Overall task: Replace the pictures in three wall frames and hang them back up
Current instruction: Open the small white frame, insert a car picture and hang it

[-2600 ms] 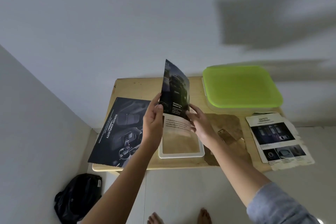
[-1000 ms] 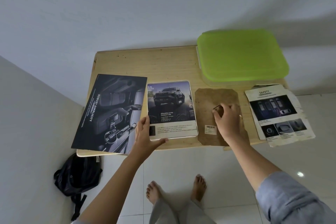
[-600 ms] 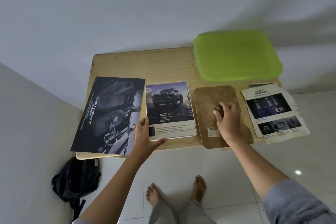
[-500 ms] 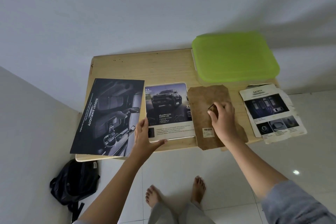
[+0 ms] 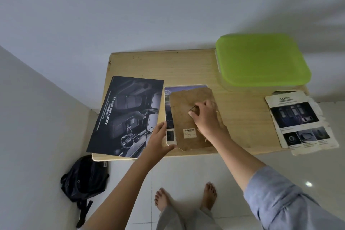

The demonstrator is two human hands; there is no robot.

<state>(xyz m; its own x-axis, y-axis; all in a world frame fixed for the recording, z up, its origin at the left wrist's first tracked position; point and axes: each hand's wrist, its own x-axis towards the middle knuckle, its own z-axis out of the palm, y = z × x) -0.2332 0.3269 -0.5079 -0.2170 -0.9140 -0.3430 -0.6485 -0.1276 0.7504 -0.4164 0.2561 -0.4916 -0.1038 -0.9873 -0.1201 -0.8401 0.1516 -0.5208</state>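
A white picture frame [image 5: 169, 143] lies face down on the wooden table [image 5: 186, 65], with a car picture [image 5: 184, 88] laid in it. The brown backing board [image 5: 183, 110], with a barcode sticker, sits tilted over most of the frame and picture. My right hand [image 5: 205, 117] pinches the small stand tab on the board's back. My left hand [image 5: 158, 142] rests against the frame's lower left corner, fingers spread. A dark "Robust Simplicity" brochure [image 5: 125, 115] lies left of the frame. A torn "Safety" page [image 5: 300, 121] lies at the table's right edge.
A container with a lime green lid [image 5: 261, 59] stands at the table's back right. A black backpack [image 5: 84, 179] sits on the tiled floor under the left corner. My bare feet [image 5: 164, 200] are below the table's front edge. Walls close in behind and left.
The picture went from held upright to lying in the frame. My right hand has since dragged the brown backing board leftward onto the frame, covering most of the picture.
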